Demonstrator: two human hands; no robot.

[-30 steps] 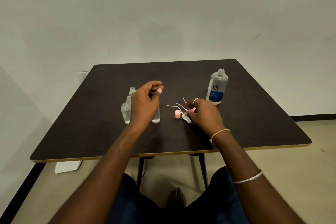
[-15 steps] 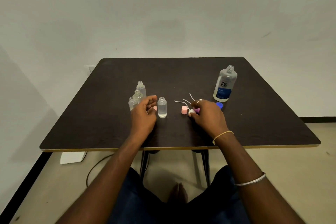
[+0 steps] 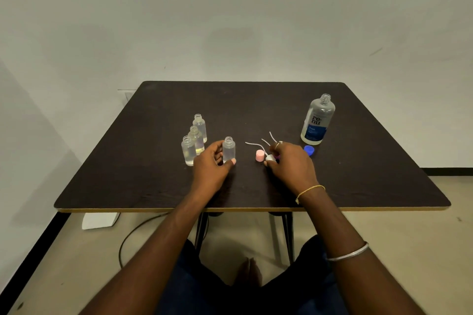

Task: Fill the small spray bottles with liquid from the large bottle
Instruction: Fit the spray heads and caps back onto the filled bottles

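Four small clear bottles stand open on the dark table (image 3: 256, 102). Three of them (image 3: 195, 139) are grouped at the left. The fourth small bottle (image 3: 228, 148) stands apart, and my left hand (image 3: 211, 169) wraps around its lower part, thumb in front. My right hand (image 3: 290, 163) pinches a white spray head (image 3: 270, 158) lying on the table, among others with thin white dip tubes (image 3: 253, 144). The large bottle (image 3: 317, 120) with a blue label stands uncapped at the right, away from both hands.
A pink cap (image 3: 259, 155) sits between my hands. A blue cap (image 3: 309, 150) lies in front of the large bottle. Below the table's near edge are its legs, a cable on the floor (image 3: 128, 235) and a white box (image 3: 99, 220).
My left hand came down from above the small bottles and closed around the lone bottle. My right hand stayed on the spray heads. The view shifted, bringing the blue cap into sight.
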